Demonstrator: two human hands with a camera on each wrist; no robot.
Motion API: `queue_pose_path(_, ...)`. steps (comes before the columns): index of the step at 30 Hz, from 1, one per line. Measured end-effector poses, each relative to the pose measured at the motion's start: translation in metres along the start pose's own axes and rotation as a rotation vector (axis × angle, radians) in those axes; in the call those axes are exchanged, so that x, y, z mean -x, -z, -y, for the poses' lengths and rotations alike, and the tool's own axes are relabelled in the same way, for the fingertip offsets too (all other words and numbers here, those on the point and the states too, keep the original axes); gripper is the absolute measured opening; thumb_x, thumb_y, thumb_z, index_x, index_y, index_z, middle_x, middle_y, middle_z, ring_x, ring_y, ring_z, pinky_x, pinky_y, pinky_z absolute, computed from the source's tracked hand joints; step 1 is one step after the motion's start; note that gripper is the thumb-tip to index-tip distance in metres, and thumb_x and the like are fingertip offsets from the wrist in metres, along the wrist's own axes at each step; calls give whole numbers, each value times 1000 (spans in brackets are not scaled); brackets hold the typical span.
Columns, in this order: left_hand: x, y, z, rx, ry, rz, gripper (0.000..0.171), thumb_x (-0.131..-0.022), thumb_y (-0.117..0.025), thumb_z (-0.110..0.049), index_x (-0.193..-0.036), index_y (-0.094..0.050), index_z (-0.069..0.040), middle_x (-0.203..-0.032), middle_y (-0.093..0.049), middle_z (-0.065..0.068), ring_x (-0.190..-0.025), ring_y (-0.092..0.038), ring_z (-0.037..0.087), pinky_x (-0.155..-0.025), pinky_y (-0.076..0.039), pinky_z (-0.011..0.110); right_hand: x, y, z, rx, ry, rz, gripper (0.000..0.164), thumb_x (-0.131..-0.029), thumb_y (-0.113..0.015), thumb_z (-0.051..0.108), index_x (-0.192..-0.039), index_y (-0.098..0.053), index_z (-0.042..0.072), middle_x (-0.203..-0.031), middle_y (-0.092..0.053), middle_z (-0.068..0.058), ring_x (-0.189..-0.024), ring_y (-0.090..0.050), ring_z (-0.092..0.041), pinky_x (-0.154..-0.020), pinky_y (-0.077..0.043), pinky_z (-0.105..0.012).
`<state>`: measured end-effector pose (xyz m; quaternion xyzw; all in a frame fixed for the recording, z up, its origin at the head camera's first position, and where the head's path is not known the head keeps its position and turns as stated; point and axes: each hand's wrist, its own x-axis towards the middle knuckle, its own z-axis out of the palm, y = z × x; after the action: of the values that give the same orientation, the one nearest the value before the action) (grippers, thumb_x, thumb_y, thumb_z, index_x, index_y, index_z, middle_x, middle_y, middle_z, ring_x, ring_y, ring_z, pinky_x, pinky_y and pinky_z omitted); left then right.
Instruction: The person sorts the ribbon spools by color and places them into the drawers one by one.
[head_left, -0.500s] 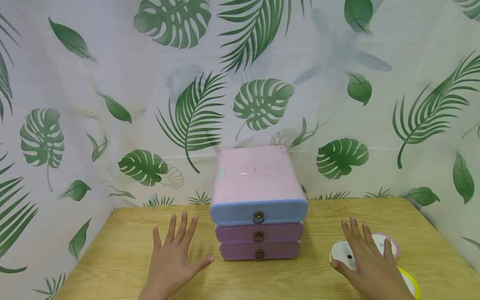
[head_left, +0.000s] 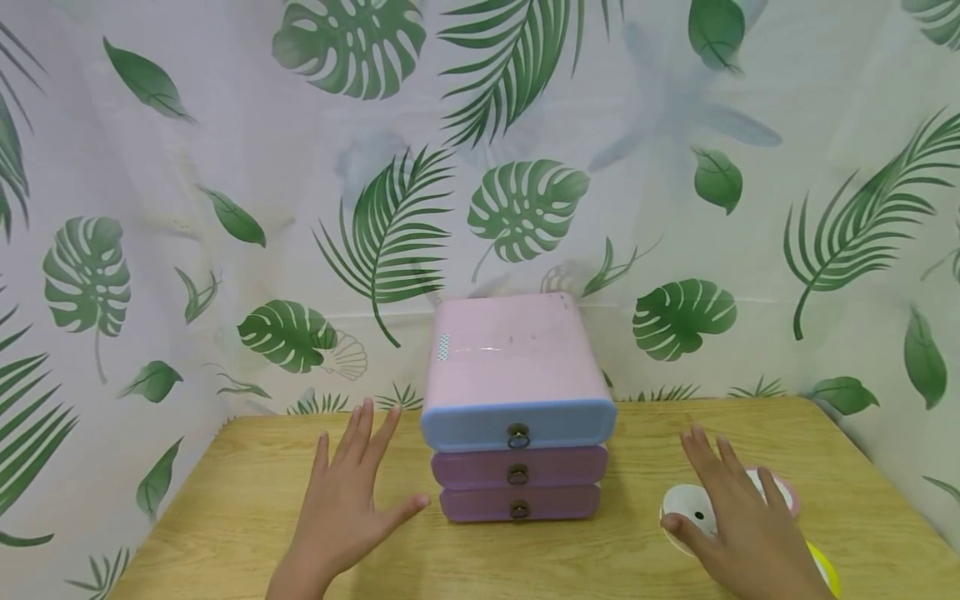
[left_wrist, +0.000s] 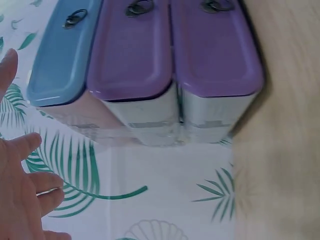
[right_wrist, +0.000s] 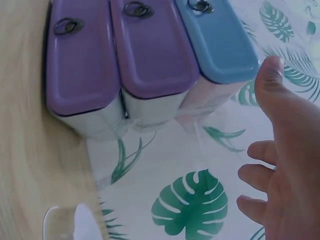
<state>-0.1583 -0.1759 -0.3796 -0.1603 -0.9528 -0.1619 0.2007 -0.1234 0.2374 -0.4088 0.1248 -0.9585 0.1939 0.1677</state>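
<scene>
A small drawer unit [head_left: 517, 350] with a pink top stands at the middle of the table, its three drawers pushed in. The blue drawer [head_left: 558, 423] is uppermost, above two purple drawers [head_left: 562, 468]; each front carries a dark ring pull [head_left: 517, 435]. To the left of the unit my left hand [head_left: 341, 508] hovers with fingers spread, holding nothing. My right hand [head_left: 750, 525] is also spread and empty, out to the right of the unit. It partly hides a white round piece [head_left: 684, 507] with a black dot, plus pink-rimmed and yellow-rimmed ones.
The wood-grain table [head_left: 247, 467] reaches back to a white cloth [head_left: 225, 167] printed with green leaves, which also hangs along both sides. The yellow-rimmed round piece [head_left: 825, 567] lies near the front right, the pink-rimmed one [head_left: 787, 493] farther back.
Both hands have risen slightly in the head view, still spread. The drawer unit and the round pieces have not moved.
</scene>
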Motion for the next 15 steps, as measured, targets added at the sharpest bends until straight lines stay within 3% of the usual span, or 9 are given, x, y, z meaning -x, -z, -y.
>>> queue_pose_path(4,-10,9,-5,55,-45,-45,91,-80,-59,-68,-154,-25,-27,-157,-28,16,-143,-31,34,-110,-22,65,-5,5,9,6,36,-90,86,-89,-60,51,-156,-17,18,-157,-31,-14,-148,-22,-31,-113,-16,-59)
queue_pose_path(8,-20,17,-9,105,-81,-81,89,-81,-56,-71,-153,-27,-28,-156,-32,15,-140,-37,35,-109,-26,63,-11,10,20,-19,86,-208,82,-85,-65,52,-150,-34,14,-150,-43,-14,-139,-37,-34,-101,-32,-59)
queue_pose_path(15,-42,29,-19,162,-127,-143,86,-84,-44,-77,-152,-32,-25,-153,-37,13,-131,-46,41,-100,-39,62,-21,11,42,-109,193,-390,68,-82,-71,47,-137,-52,11,-133,-57,-14,-118,-52,-35,-92,-39,-51)
